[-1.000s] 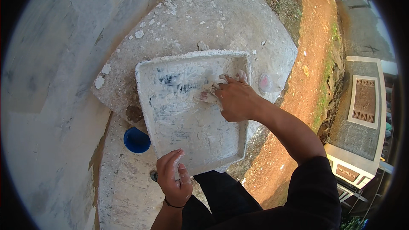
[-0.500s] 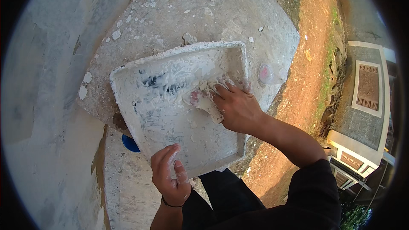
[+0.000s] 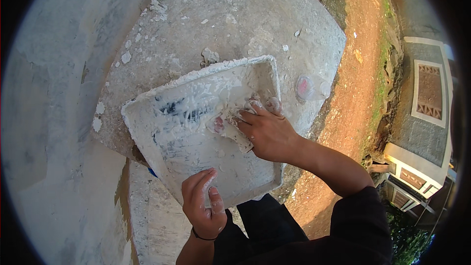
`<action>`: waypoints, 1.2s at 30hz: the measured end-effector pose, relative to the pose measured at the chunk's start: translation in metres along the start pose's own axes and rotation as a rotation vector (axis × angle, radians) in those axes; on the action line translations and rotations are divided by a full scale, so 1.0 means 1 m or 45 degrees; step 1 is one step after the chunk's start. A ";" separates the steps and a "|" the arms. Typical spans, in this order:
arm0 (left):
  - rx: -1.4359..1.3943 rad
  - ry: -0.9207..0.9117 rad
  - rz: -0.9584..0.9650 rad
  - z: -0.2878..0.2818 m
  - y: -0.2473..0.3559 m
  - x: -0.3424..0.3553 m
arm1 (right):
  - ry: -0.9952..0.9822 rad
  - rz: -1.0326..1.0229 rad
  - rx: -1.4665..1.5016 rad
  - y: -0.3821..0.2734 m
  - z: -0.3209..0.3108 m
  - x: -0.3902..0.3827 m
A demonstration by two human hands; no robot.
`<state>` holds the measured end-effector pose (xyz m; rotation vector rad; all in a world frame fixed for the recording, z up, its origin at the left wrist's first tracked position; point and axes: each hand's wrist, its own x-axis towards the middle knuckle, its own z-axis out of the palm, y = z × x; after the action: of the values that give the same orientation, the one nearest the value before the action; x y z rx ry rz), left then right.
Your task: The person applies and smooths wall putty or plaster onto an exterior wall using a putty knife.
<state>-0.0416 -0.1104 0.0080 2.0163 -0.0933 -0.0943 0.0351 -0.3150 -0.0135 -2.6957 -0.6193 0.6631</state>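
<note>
Wall (image 3: 64,93) far left, then blue container (image 3: 151,172), now almost hidden because the putty-caked tray (image 3: 235,172), partly over the concrete slab (image 3: 235,29), has swung across it over the last 1 s. Left hand (image 3: 203,211) stays half-curled at the tray's near rim, thumb apart from fingers, nothing seen in its grasp, can't tell if it steadies the rim. Right hand (image 3: 272,135) keeps fingers bent over a flat smeared piece (image 3: 238,137) inside the turned tray, so putty work looks ongoing; pink-centred clear cup (image 3: 304,88) rests rightward on the slab.
</note>
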 end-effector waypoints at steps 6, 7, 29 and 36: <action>-0.015 -0.085 0.016 -0.005 -0.004 0.012 | -0.111 -0.019 0.078 0.000 -0.018 0.008; -0.017 -0.118 0.022 -0.007 -0.005 0.015 | -0.129 -0.023 0.075 -0.001 -0.017 0.009; -0.077 -0.399 0.066 -0.039 -0.018 0.040 | 0.481 0.068 -0.382 -0.014 -0.002 -0.023; -0.082 -0.399 0.079 -0.043 -0.018 0.042 | 0.596 0.006 -0.151 -0.025 -0.019 -0.003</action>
<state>0.0048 -0.0688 0.0089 1.9188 -0.3467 -0.3691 0.0331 -0.2980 0.0133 -2.8134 -0.5383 -0.0164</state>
